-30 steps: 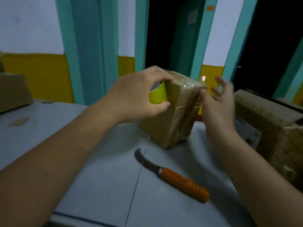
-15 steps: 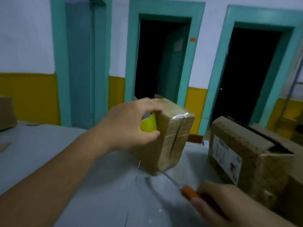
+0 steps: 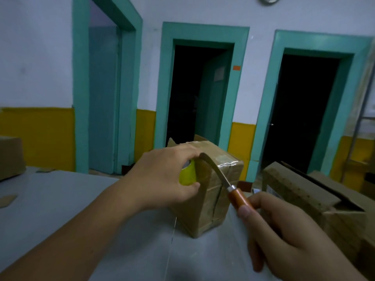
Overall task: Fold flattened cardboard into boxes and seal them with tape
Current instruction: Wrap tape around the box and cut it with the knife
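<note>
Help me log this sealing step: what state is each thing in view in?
box: upright on the table, seam closed, tape over its top edge.
tape roll: gripped by the left hand, pressed against the box.
knife: gripped by the right hand at its orange handle, blade tip at the box's top edge.
second box: on the right, flap ajar.

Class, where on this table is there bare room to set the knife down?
Bare grey table lies left of the left hand, up to the small cardboard scrap; another patch lies before the taped brown cardboard box. Crowded: the gap between that box and the large open cardboard box.
</note>
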Action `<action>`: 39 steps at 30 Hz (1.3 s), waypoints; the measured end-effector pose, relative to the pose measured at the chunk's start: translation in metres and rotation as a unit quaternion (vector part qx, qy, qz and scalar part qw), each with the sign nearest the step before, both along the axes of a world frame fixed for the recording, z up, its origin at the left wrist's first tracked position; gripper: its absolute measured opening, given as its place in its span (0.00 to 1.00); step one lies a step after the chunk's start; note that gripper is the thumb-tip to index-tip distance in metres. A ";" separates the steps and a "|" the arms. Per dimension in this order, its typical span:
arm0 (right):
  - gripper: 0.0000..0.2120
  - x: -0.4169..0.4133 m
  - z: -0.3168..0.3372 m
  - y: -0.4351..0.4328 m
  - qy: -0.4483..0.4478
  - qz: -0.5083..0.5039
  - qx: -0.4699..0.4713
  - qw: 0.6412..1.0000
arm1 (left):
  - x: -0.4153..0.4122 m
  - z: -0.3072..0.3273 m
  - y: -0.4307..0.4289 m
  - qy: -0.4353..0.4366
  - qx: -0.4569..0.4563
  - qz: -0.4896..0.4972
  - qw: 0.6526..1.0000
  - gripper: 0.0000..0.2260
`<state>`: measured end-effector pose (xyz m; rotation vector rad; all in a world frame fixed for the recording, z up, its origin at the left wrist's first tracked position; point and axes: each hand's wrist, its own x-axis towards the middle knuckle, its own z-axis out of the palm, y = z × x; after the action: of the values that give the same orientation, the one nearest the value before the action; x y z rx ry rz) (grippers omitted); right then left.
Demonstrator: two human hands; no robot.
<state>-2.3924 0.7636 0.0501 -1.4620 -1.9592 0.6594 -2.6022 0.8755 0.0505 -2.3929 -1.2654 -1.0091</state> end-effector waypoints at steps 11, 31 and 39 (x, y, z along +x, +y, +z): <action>0.12 0.004 0.003 0.022 -0.027 -0.024 0.032 0.999 | -0.003 -0.002 0.004 0.053 0.033 0.019 0.998 0.31; 0.23 0.004 0.028 0.034 -0.152 -0.002 -0.074 0.986 | -0.003 0.005 -0.004 0.159 0.037 0.020 0.986 0.30; 0.17 0.013 -0.032 0.034 -0.281 0.015 -0.102 0.954 | -0.013 0.002 0.001 0.130 0.004 0.007 0.991 0.35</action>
<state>-2.3790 0.7975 0.0185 -1.9080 -2.3954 0.5027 -2.6153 0.8763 0.0528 -2.4109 -1.1781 -0.6683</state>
